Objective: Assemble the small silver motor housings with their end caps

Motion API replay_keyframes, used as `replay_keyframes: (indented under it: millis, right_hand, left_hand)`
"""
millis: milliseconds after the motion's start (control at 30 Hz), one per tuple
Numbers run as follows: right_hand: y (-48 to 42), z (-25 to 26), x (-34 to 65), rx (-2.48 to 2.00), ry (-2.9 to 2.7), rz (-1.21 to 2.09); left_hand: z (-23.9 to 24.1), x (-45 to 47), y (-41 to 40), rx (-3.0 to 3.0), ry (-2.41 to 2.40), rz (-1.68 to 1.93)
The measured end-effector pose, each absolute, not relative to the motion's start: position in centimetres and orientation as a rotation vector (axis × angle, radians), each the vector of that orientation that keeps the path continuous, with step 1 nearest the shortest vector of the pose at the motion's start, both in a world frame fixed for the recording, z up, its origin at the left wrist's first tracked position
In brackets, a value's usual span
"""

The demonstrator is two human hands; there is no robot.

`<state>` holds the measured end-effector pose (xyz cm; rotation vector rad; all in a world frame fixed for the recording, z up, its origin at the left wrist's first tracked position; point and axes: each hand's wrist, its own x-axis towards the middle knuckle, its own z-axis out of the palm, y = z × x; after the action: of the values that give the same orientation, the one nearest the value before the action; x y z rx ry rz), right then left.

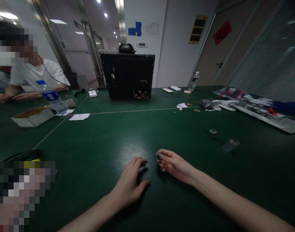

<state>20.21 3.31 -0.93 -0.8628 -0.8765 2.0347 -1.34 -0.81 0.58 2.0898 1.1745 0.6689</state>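
Observation:
My left hand (129, 180) hovers over or rests on the green table, its thumb and fingers apart with nothing between them. Just to its right, my right hand (172, 164) has its fingers curled and pinched together. A small dark bit shows at those fingertips, too small to name. Beyond the right hand stand a small metal cylinder (212, 133) with a narrow top and a larger grey metal cylinder (231, 145), which looks slightly blurred. Neither hand touches these cylinders.
A black panelled box (130, 77) with exposed wires stands at the far edge. A water bottle (52, 98) and a cardboard box (33, 116) are at left, near a seated person (38, 74). Parts and bags crowd a tray (265, 117) at right. Black cable (24, 155) lies front left.

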Motion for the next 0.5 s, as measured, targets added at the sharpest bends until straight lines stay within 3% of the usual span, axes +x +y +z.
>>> replay_keyframes:
  millis: [500]
  right_hand:
    - [2.99, -0.51, 20.15, -0.827, -0.894, 2.016]
  left_hand:
    - [0.42, -1.44, -0.81, 2.091, 1.182, 0.665]
